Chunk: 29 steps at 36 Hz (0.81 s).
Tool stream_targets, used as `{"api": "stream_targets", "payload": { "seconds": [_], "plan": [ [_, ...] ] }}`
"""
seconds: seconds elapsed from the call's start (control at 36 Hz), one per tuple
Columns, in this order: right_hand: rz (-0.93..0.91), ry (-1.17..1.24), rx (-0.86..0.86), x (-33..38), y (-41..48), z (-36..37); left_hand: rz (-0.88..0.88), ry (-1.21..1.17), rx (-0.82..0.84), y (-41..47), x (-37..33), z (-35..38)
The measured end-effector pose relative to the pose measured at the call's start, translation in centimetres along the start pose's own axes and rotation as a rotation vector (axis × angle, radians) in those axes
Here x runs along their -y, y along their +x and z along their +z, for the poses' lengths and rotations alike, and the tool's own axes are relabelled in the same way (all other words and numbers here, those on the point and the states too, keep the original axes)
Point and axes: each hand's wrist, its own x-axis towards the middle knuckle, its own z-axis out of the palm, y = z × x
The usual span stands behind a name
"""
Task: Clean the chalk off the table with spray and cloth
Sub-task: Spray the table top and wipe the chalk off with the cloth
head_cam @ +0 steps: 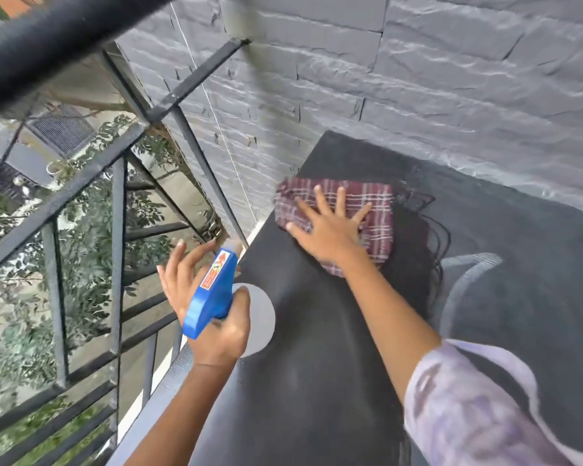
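Note:
A dark grey table (317, 381) runs along a grey brick wall. A maroon plaid cloth (374, 203) lies flat near its far end. My right hand (330, 227) presses on the cloth with fingers spread straight. A spray bottle with a blue trigger head (212, 294) and a pale body (260, 317) is held over the table's left edge. My left hand (212, 321) grips it, thumb round the neck, fingers stretched out beyond the trigger. Pale chalk lines (465, 284) curve across the table to the right of the cloth, with a darker wiped patch between.
A black metal railing (115, 230) stands close along the table's left side, with trees and ground far below. The grey brick wall (418, 95) borders the table's far and right sides.

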Motion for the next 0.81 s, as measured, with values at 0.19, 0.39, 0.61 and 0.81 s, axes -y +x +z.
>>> {"api": "stream_targets", "payload": {
  "seconds": [0.19,0.39,0.61,0.81],
  "plan": [
    [-0.501,-0.112,0.055,1.6,-7.5,3.1,-0.022,0.003,-0.036,-0.1,0.3,-0.2],
    [-0.085,-0.028,-0.027,-9.5,-6.8,0.6,-0.030,-0.011,-0.062,-0.1,-0.3,0.0],
    [0.203,0.075,-0.027,-4.7,1.3,-1.5,-0.062,-0.008,-0.030,0.6,-1.7,1.8],
    [-0.280,-0.052,0.003,-4.3,-4.0,1.2,-0.034,-0.084,-0.032,2.7,-2.0,4.5]
  ]
}}
